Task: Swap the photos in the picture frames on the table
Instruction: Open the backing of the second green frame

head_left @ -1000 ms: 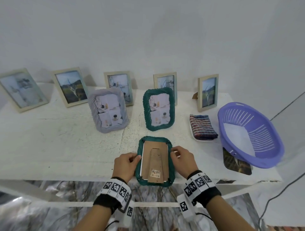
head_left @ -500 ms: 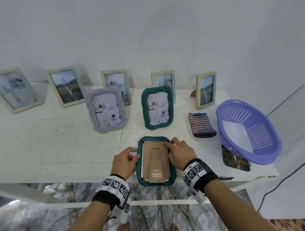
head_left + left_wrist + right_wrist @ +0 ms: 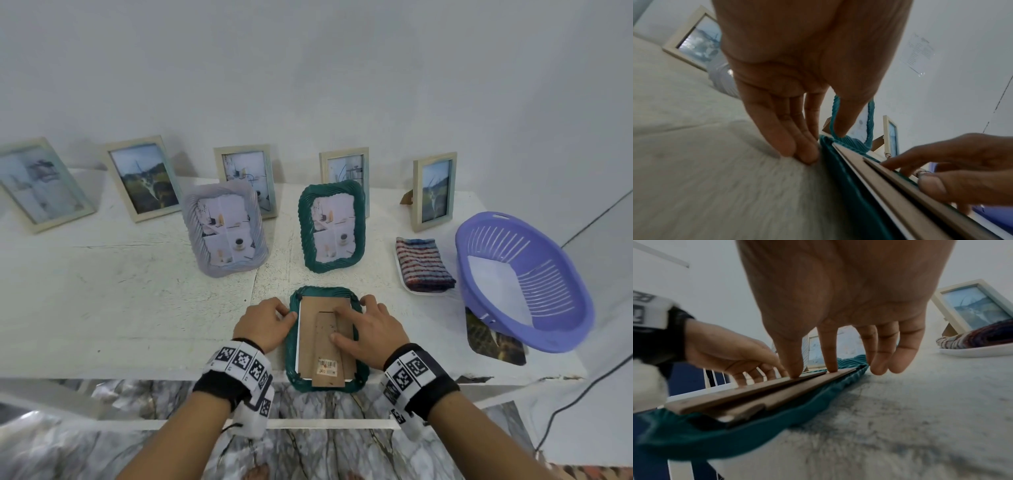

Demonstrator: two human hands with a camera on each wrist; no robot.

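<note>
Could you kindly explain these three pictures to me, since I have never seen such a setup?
No machine here: a person's two bare hands, marker bands on the wrists. The wide picture comes from a head camera; the other two from wrist cameras looking along the fingers. On the white table a green frame lies face down. The left hand steadies its left edge; the right hand presses its backing. Behind stand a grey frame, a second green frame and pale frames; a cloth and basket lie to the right.

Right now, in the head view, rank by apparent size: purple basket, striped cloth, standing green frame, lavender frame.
1. purple basket
2. lavender frame and standing green frame: too alike to rank
3. striped cloth
</note>
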